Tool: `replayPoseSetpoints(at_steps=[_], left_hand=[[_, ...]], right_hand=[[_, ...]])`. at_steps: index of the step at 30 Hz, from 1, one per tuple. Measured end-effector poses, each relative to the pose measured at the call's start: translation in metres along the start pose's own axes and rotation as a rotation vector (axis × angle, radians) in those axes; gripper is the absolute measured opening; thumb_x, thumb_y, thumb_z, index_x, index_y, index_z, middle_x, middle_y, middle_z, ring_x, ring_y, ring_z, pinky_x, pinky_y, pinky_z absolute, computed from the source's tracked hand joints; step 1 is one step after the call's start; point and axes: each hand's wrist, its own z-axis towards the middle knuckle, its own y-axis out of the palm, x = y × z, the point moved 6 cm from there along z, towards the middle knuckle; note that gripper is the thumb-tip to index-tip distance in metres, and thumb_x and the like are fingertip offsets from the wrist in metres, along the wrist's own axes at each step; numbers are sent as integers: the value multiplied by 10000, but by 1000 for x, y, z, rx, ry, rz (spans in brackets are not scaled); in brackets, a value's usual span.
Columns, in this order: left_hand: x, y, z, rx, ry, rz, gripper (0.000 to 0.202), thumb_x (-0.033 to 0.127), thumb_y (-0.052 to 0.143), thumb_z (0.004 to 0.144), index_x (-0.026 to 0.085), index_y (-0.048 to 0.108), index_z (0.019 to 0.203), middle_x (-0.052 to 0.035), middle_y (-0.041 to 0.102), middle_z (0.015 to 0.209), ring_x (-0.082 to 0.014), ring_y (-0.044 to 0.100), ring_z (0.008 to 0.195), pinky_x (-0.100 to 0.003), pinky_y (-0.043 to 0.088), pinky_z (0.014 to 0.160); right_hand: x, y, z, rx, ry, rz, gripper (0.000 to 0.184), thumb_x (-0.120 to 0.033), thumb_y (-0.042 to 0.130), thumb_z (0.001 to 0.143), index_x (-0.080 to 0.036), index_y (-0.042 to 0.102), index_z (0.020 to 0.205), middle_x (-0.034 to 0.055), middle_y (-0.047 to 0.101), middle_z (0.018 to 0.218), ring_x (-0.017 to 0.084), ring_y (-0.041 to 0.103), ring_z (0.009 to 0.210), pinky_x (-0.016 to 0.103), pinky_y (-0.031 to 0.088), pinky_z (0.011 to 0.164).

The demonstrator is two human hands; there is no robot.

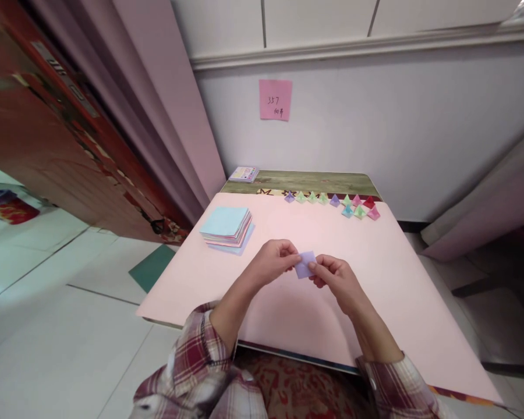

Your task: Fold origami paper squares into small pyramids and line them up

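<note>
A small lavender piece of folded paper (305,265) is held between both hands above the pink table cover (288,314). My left hand (276,260) pinches its left edge with closed fingertips. My right hand (335,279) pinches its right edge, thumb on top. A stack of coloured square papers (226,228), light blue on top, lies to the left of my hands. Several small folded paper shapes (334,203) in purple, green, pink and red sit in a row near the table's far edge.
A pack of paper (243,174) rests on the bare wooden strip at the table's far left corner. A pink note (275,99) is stuck to the wall. A red-brown door (48,134) and tiled floor lie to the left.
</note>
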Motion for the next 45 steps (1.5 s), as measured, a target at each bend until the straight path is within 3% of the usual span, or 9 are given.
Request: replayPoseSetpoints(at_steps=[6,12,17,22,26,29,32,45], left_hand=[[3,-4,4,17,20,-71,173,277,686,711,128,621,766,-20,614,601,-121,564,545,-244,438,552],[-1,-1,6,-107,48,-68,288,223,685,703,137,590,961,26,576,567,-121,558,528,-246,453,553],[3,-3,-6,38,210,-139,217,304,612,824,171,562,987,12,605,675,-110,576,611,-234,463,605],[-6,4,-18,32,260,-219,270,332,689,787,147,649,980,-56,670,848,-148,631,759,-283,499,739],[-12,5,-21,19,218,-356,389,251,800,671,152,650,1015,-70,687,923,-174,656,821,-310,513,790],[-9,4,-24,36,202,-444,358,223,796,674,150,657,996,-73,693,944,-181,663,866,-324,514,836],[-6,3,-28,49,183,-466,340,218,792,677,146,666,985,-71,702,936,-182,667,873,-328,517,851],[0,8,-31,27,199,-496,300,200,778,694,149,664,967,-64,708,921,-184,684,846,-333,528,848]], right_hand=[[-3,8,-1,-44,4,-63,306,-469,757,694,-170,705,734,19,647,630,130,536,590,245,417,554],[-6,8,5,-11,-31,-54,295,-449,750,703,-163,685,732,-9,595,580,102,484,528,227,395,499],[-1,3,9,204,-34,60,288,-428,769,673,-165,658,708,-23,577,559,80,473,466,206,397,448],[-3,7,4,323,-117,131,327,-417,767,691,-191,661,903,-55,564,526,96,515,469,218,460,484],[-15,11,-5,246,-218,81,248,-406,699,773,-180,692,874,5,651,690,115,573,586,242,505,572],[-23,13,-10,142,-254,43,226,-355,662,804,-193,695,957,19,671,774,145,617,710,285,527,704],[-26,14,-13,74,-259,26,256,-298,672,786,-200,675,1022,16,675,785,154,625,736,306,520,744],[-23,15,-16,94,-272,68,218,-246,700,763,-200,663,972,-9,655,728,133,617,712,265,512,710]])
